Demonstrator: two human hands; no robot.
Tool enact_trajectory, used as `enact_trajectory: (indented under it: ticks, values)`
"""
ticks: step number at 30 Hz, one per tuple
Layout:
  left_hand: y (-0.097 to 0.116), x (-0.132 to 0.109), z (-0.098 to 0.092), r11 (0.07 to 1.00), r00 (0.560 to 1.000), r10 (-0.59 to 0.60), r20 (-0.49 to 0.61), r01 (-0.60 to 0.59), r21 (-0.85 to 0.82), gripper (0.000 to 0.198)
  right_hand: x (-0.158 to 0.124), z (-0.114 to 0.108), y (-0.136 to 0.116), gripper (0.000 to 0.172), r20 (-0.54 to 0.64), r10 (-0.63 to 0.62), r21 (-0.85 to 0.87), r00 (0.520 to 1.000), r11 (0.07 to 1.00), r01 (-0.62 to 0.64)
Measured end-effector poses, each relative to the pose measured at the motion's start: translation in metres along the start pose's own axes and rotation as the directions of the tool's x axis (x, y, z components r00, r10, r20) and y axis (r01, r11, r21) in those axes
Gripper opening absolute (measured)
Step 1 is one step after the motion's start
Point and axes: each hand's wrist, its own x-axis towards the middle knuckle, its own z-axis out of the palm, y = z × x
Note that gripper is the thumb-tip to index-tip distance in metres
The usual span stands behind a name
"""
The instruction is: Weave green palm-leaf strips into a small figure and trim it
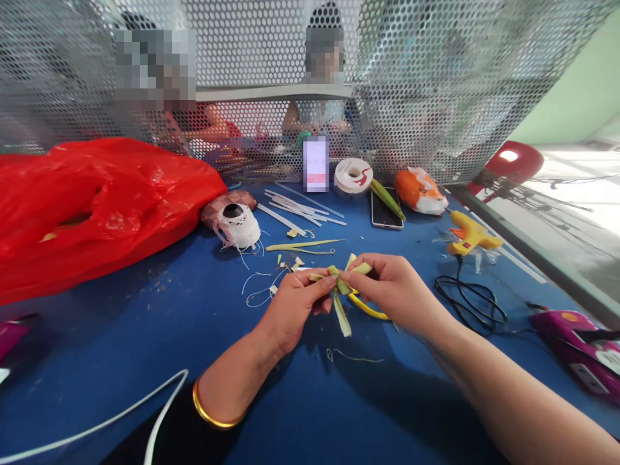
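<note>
In the head view, pale green leaf-like strips point(342, 316) are folded across one another between my hands. My left hand point(299, 300), with a gold bangle at its wrist, pinches them from the left between thumb and fingers. From the right, my right hand point(392, 287) pinches the upper right end of the same strips. One strip hangs down between the hands. A yellow curved handle point(371, 309) lies under my right hand; the rest of that tool is hidden. Cut strip pieces point(305, 247) and loose white thread point(261, 297) are spread just beyond my left hand.
A red plastic bag point(106, 206) fills the left. Ahead are white thread point(239, 229), glue sticks point(305, 210), a tape roll point(353, 175), a propped phone point(316, 165) and an orange packet point(421, 192). Right are a yellow glue gun point(469, 234) and a purple power strip point(576, 349). People sit behind the perforated screen.
</note>
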Motion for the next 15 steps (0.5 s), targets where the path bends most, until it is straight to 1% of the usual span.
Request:
enact_trajectory:
  ticks: [3,7,9,15]
  values:
    - [-0.0007,0.0001,0.0007,1.0,1.0,0.007,-0.016,-0.007,-0.006,0.027,0.0005,0.0004,0.0012,0.025,0.009,0.056,0.037,0.998,0.998,-0.056]
    - [-0.0004,-0.0001,0.0006,1.0,0.999,0.027,-0.039,-0.027,0.013,0.028,0.0006,0.003,0.0046,0.022,-0.083,0.011,-0.032,0.996,0.999,-0.014]
    - [0.0002,-0.0004,0.0007,1.0,0.999,0.021,-0.048,-0.021,0.011,0.025,0.0009,0.0037,0.0059,0.023,-0.106,-0.009,-0.064,0.994,0.998,0.002]
    - [0.001,-0.0009,0.0037,0.999,0.998,0.027,-0.05,-0.025,0.039,0.023,0.0029,0.0026,0.0077,0.024,-0.07,0.038,-0.07,0.997,0.997,-0.043]
